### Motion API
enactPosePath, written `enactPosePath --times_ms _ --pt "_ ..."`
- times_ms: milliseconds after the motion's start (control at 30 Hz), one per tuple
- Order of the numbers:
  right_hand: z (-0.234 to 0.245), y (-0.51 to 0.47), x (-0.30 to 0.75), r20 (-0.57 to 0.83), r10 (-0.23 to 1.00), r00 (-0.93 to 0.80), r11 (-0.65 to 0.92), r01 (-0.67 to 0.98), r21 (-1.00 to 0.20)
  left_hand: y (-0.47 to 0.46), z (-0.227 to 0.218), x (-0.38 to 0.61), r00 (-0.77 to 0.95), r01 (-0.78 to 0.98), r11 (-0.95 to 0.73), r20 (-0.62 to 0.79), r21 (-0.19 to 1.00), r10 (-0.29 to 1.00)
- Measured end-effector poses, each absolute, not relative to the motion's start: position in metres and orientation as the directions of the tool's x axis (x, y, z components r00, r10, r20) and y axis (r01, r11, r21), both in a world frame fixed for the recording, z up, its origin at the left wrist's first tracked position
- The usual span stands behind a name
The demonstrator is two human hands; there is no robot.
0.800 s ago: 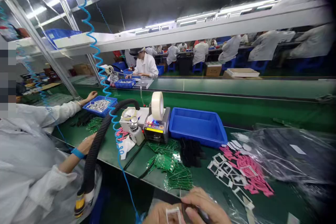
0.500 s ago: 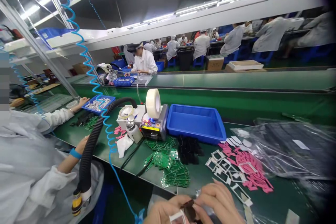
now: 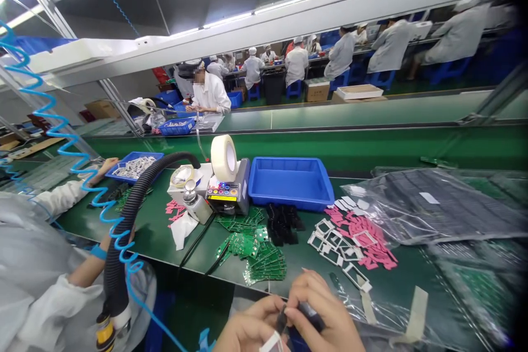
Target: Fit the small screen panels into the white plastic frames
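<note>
At the bottom edge my left hand (image 3: 243,330) is closed on a small white frame (image 3: 272,342). Close beside it, my right hand (image 3: 325,313) pinches a small dark part (image 3: 303,316) that touches the left fingers. Both hands hover over the near edge of the green bench (image 3: 396,280). Just beyond them lie a heap of green circuit boards (image 3: 258,256), a cluster of black parts (image 3: 282,223), several white frames (image 3: 336,245) and pink strips (image 3: 367,236).
A blue bin (image 3: 289,182) and a tape dispenser with a white roll (image 3: 225,179) stand mid-bench. Plastic bags of dark parts (image 3: 445,203) lie right. A co-worker in white (image 3: 45,264) sits left by a black hose (image 3: 127,225) and blue coiled hose (image 3: 66,143). Other workers sit beyond the conveyor (image 3: 350,115).
The view has swung left and down, so the bench things have slid left in frame. My hands have come closer together, with the right fingers now over the dark part.
</note>
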State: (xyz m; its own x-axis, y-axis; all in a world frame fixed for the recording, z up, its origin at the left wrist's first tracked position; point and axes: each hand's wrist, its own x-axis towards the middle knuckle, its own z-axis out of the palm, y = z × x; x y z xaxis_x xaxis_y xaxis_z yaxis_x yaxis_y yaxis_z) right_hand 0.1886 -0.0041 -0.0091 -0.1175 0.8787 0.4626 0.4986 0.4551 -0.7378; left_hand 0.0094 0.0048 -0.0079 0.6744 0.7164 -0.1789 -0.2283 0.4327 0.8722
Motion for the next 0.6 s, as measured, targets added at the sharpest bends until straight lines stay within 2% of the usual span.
enactPosePath --times_ms 200,400,600 --pt "-0.0083 -0.0047 0.1866 0.450 0.884 -0.128 0.454 0.469 -0.758 0.0076 -0.0082 0.0099 0.698 -0.265 0.421 -0.129 0.867 0.704" --pt "-0.0072 -0.0054 0.1849 0.442 0.890 -0.110 0.440 0.460 -0.771 0.0064 -0.0103 0.0078 0.686 -0.222 0.382 -0.135 0.897 0.715" --pt "-0.0127 -0.0047 0.1865 0.482 0.868 -0.118 0.474 0.485 -0.735 0.0065 -0.0106 0.0079 0.682 -0.236 0.385 -0.130 0.892 0.720"
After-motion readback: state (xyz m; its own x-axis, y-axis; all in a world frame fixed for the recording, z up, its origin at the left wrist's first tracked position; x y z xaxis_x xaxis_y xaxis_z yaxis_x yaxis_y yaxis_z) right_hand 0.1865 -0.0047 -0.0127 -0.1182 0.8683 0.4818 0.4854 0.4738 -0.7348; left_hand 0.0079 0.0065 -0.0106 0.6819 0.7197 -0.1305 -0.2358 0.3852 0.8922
